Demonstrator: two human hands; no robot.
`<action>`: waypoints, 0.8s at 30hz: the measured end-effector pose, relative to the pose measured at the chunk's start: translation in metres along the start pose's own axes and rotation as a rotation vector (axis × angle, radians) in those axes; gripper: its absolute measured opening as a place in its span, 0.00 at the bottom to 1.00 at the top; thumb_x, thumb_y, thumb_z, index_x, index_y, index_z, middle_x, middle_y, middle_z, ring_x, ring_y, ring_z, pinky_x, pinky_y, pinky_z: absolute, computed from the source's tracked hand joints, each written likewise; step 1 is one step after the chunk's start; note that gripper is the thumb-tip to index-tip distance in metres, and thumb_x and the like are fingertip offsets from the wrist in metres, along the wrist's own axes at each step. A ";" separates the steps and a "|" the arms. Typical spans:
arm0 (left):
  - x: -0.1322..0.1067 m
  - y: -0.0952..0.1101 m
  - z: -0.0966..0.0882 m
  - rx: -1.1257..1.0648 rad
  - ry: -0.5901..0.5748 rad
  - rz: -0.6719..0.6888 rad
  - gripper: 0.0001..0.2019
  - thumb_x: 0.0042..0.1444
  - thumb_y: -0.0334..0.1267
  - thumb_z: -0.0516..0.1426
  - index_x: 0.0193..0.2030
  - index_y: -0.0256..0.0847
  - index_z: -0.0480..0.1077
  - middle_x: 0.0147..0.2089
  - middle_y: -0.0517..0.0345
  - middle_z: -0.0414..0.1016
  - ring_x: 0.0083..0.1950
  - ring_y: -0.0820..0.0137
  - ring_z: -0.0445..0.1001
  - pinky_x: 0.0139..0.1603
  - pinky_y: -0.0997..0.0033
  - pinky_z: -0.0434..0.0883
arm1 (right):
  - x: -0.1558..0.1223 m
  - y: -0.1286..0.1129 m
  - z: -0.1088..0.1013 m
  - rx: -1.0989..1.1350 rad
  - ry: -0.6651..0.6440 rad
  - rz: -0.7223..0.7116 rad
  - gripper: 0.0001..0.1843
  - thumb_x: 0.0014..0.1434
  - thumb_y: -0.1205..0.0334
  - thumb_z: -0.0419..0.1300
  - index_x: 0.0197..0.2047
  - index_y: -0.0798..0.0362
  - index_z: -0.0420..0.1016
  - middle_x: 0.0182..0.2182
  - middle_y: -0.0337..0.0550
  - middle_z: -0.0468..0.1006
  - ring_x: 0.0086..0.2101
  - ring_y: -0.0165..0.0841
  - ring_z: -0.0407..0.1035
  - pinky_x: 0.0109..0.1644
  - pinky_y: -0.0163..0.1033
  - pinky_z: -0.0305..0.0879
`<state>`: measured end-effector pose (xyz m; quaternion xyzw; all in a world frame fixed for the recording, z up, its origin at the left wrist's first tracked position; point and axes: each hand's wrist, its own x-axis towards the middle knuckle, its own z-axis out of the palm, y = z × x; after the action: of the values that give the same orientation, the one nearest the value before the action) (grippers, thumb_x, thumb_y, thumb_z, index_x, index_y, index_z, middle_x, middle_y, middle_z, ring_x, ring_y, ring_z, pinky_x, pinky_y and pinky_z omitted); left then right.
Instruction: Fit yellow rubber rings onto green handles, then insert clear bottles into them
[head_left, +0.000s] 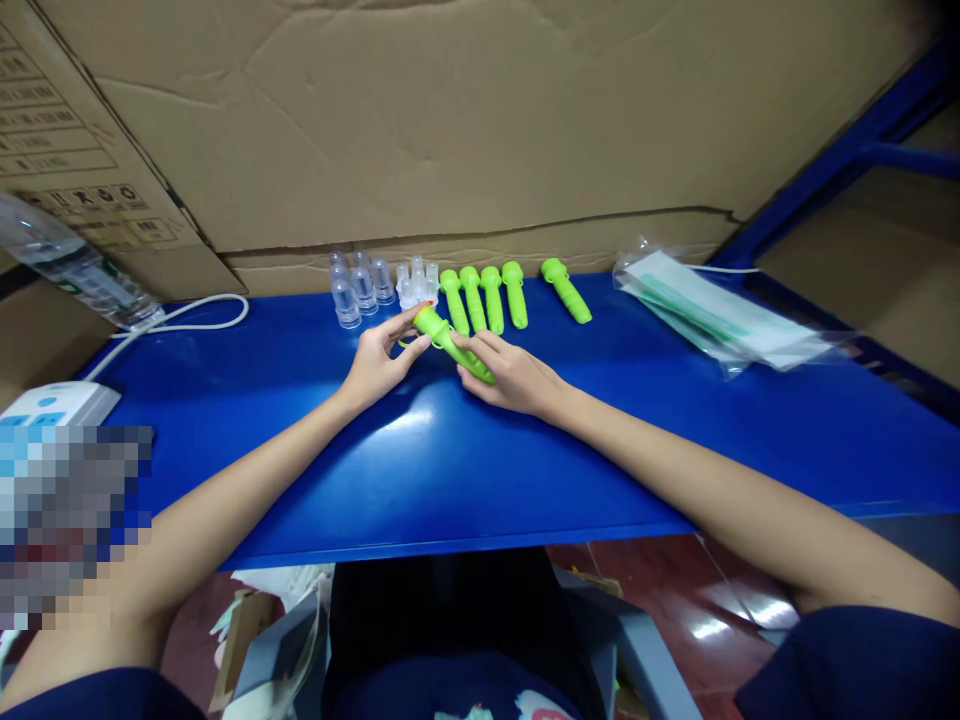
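Note:
Held over the blue table is a green plastic toy flashlight (442, 333), tilted with its wide head to the upper left. My right hand (514, 375) is wrapped round its handle. At the head end, my left hand (382, 355) has its fingertips and thumb about the rim, where a bit of orange shows. Just behind, a clear cluster of short prongs (417, 285) stands on the table. Several matching green flashlights (491, 298) lie in a row beyond my hands, and one more green flashlight (566, 290) lies apart to their right. Clear plastic caps (363, 288) stand at the back left.
A clear bag with white and green contents (697, 300) lies at the right. On the left are a water bottle (75, 265), a white cable (202, 325) and a power strip (67, 403). Cardboard (465, 130) walls the back of the blue table (420, 480).

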<state>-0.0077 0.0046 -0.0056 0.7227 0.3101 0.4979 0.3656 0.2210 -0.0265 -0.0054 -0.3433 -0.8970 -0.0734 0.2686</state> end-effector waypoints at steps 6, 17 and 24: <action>-0.005 0.001 0.001 0.082 -0.023 0.014 0.31 0.58 0.52 0.64 0.65 0.39 0.69 0.67 0.43 0.70 0.61 0.57 0.76 0.64 0.55 0.72 | -0.003 0.001 0.003 0.026 0.015 0.011 0.23 0.68 0.62 0.52 0.64 0.57 0.63 0.45 0.53 0.74 0.37 0.38 0.74 0.41 0.43 0.75; -0.006 0.012 0.000 0.191 -0.116 0.062 0.30 0.60 0.45 0.63 0.67 0.43 0.67 0.69 0.44 0.67 0.66 0.56 0.70 0.60 0.60 0.72 | -0.005 -0.001 0.004 0.041 0.013 0.042 0.22 0.69 0.61 0.51 0.64 0.58 0.63 0.45 0.54 0.74 0.38 0.40 0.75 0.43 0.45 0.75; -0.007 0.017 0.004 0.160 -0.127 0.070 0.28 0.62 0.45 0.61 0.68 0.44 0.66 0.71 0.45 0.64 0.70 0.56 0.65 0.60 0.60 0.72 | -0.003 -0.004 0.007 0.106 0.060 0.086 0.22 0.67 0.61 0.52 0.63 0.56 0.62 0.45 0.55 0.75 0.41 0.41 0.75 0.45 0.47 0.74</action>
<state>-0.0044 -0.0119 0.0043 0.7900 0.2997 0.4372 0.3080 0.2176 -0.0293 -0.0126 -0.3646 -0.8756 -0.0246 0.3159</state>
